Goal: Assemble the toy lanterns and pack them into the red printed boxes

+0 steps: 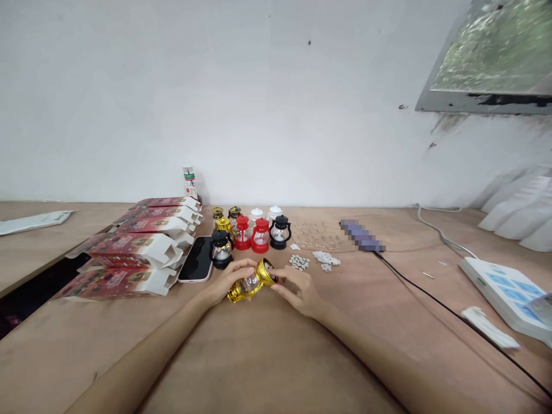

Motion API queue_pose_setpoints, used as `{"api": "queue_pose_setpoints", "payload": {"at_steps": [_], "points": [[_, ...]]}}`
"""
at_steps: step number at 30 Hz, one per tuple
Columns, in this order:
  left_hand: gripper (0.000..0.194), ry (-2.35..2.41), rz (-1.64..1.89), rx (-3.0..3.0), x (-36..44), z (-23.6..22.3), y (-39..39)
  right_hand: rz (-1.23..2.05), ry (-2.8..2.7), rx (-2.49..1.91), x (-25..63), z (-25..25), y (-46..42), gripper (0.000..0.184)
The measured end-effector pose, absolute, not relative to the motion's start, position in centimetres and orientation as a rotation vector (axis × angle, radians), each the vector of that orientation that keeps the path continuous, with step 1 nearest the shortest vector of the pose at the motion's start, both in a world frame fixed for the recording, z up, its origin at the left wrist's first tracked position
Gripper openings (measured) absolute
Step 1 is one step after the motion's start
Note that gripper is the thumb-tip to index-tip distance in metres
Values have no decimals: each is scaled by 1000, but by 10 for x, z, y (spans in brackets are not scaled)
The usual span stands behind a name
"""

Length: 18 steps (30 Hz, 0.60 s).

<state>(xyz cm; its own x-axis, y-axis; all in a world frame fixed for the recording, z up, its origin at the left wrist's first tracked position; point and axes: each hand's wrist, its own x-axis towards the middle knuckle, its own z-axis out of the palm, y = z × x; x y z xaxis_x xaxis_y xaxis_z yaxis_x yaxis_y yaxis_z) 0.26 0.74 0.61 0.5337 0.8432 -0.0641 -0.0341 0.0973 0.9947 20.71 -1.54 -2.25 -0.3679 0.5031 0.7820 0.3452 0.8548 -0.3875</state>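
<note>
I hold a small gold toy lantern lying on its side just above the brown table. My left hand is wrapped round its top end. My right hand pinches its round base with thumb and fingertips. Just beyond stands a cluster of little lanterns in black, gold, red and white. Small white round pieces and white scraps lie to the right of the cluster.
Red and white cartons lie stacked at the left, with a phone beside them. A black cable crosses the right side toward a white device. A small bottle stands by the wall.
</note>
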Motion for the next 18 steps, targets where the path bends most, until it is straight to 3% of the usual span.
{"api": "queue_pose_setpoints", "payload": {"at_steps": [8, 18], "points": [[51, 837, 545, 1383, -5, 12, 16, 495, -1968, -713, 206, -16, -15, 22], [53, 930, 329, 1438, -10, 23, 14, 1205, -1772, -731, 201, -15, -17, 35]]}}
